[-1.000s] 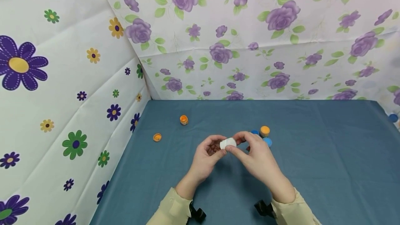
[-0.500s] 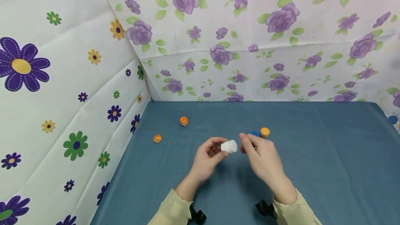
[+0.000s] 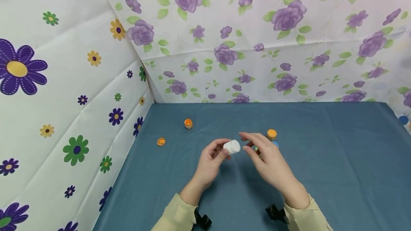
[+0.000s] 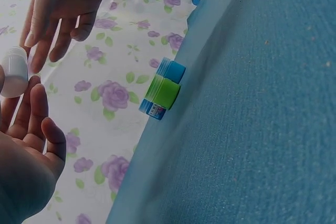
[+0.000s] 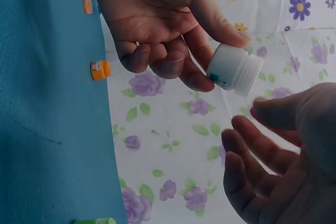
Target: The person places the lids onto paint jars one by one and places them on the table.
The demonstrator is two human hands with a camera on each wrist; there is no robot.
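My left hand (image 3: 207, 165) grips a small white jar (image 3: 232, 147) above the middle of the table, its fingers and thumb around the base end. In the right wrist view the white jar (image 5: 226, 69) lies tilted, with a white ridged lid (image 5: 249, 75) on the end facing the right hand. A patch of dark print shows on its side. My right hand (image 3: 273, 161) hovers just right of the lid, apart from it. Its thumb and fingers are loosely bent and spread, with nothing between them.
Left on the blue tablecloth stand an orange jar (image 3: 188, 124) and, nearer, a loose orange lid (image 3: 161, 142). Behind my right hand an orange-topped jar (image 3: 271, 134) stands by blue ones, partly hidden. A green jar (image 4: 166, 94) shows between blue jars in the left wrist view.
My right hand's fingers were at the jar's lid end, then drew away to the right, and now stand apart from it, more spread. The left hand has kept its grip, shifting slightly.
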